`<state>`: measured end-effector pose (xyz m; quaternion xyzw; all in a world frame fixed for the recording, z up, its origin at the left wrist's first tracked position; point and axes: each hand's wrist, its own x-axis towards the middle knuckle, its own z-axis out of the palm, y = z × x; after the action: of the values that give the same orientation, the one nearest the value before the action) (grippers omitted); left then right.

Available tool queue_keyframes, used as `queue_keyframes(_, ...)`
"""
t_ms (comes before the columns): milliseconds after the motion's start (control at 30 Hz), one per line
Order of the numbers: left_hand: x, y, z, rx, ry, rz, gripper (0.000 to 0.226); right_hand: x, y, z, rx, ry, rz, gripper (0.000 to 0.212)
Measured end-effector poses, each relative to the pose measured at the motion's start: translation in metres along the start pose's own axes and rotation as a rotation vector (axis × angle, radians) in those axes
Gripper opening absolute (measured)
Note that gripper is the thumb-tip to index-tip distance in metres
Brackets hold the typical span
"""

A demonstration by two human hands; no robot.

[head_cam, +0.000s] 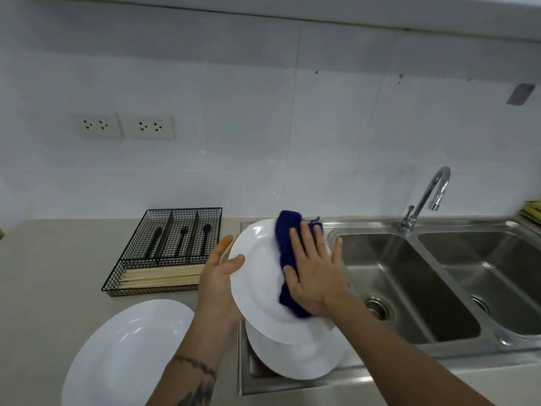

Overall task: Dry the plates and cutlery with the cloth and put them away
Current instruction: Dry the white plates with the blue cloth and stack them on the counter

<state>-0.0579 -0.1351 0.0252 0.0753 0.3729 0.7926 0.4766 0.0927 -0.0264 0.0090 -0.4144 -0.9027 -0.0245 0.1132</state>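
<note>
Our left hand (pixel 218 276) grips the tilted plate (pixel 260 285) by its rim; our right hand (pixel 314 271), fingers flat, presses the cloth (pixel 288 253) on it.

— What is the person showing of themselves here?

— Two bare forearms and two bare hands are showing; no sleeves are reaching into view, and no gloves, rings or watch are showing.

— Any markings?

— The left forearm (pixel 190 373) is carrying a dark tattoo: a band is wrapping across it near the wrist, and a second dark patch is running toward the elbow. The right forearm (pixel 389 347) is showing unmarked, and the fingernails are looking short.
</note>
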Motion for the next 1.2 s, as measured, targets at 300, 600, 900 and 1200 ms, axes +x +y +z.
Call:
queue_keyframes(300,0.007,0.013,-0.003,0.01,-0.058,-0.001,0.045,-0.049,-0.049,-0.009,0.201,-0.112,-0.047,0.074)
queue_keyframes(600,0.009,0.003,0.001,-0.121,-0.119,-0.014,0.053,0.038,-0.012,-0.03,0.096,0.075,0.175,0.072)
queue_keyframes(900,0.019,0.035,0.006,0.391,-0.384,-0.085,0.06,0.027,0.015,-0.04,0.282,0.096,0.016,0.068)
queue_keyframes(1200,0.041,0.027,0.031,0.427,-0.34,-0.104,0.063,0.027,0.024,-0.034,0.133,0.156,-0.019,0.079)
